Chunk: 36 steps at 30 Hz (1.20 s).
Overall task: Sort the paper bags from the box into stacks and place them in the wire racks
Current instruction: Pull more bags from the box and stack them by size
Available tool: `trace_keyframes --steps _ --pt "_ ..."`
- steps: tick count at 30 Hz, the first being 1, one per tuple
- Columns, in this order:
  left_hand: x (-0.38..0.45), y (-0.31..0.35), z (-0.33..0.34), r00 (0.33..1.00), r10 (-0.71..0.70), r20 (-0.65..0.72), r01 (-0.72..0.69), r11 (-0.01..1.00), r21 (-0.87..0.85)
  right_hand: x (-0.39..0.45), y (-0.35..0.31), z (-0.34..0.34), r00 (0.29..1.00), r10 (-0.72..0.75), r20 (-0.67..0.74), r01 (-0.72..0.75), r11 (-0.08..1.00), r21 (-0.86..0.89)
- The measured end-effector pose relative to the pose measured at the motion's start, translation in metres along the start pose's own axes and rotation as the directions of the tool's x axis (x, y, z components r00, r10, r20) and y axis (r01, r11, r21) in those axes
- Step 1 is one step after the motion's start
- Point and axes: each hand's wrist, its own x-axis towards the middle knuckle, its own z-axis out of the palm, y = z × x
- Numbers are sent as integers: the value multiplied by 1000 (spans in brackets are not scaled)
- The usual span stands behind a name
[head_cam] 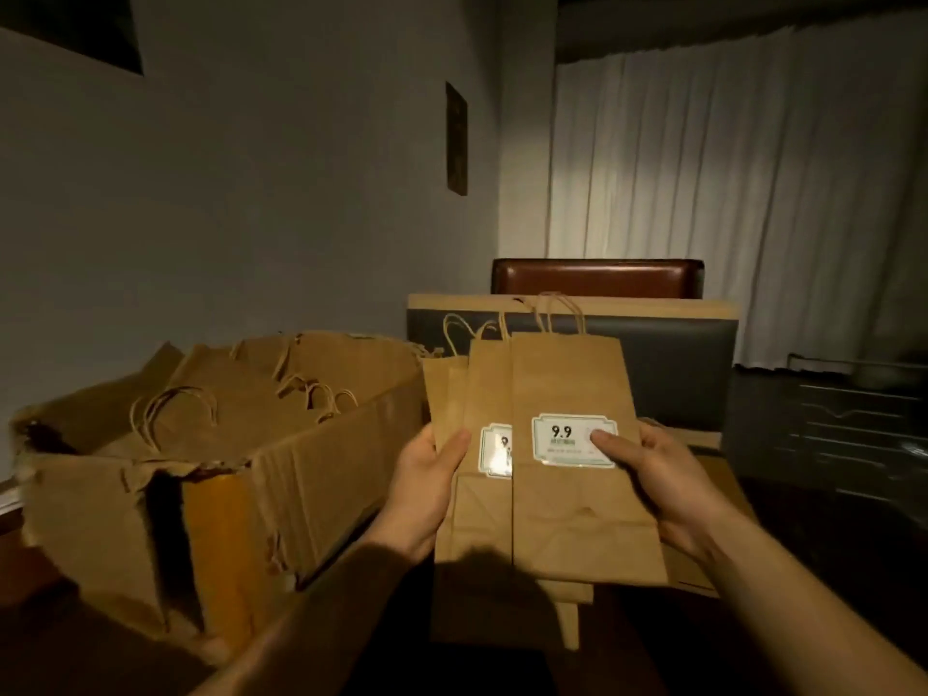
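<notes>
I hold a fanned bunch of flat brown paper bags upright in front of me, each with a white "9.9" sticker and twine handles on top. My left hand grips the bunch's left edge with the thumb on the front. My right hand grips the right edge, its thumb lying on the front sticker. A torn cardboard box stands to the left, with more brown bags lying inside. A dark wire rack sits low at the right.
More flat brown paper lies on the dark table under the held bags. Behind them stand a dark padded seat back and a red-brown chair back. A white curtain hangs at the right, a grey wall at the left.
</notes>
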Motion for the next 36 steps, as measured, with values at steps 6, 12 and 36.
trace_keyframes --steps 6,12,36 --pt "-22 -76 21 991 -118 -54 117 993 -24 -17 63 -51 992 88 -88 -83 995 51" --pt "-33 -95 28 981 -173 -82 169 984 -53 -29 102 -60 979 200 -22 -194 966 169" --pt "-43 -122 12 973 -80 -215 75 997 -33 -46 125 -36 964 265 -38 -263 964 47"
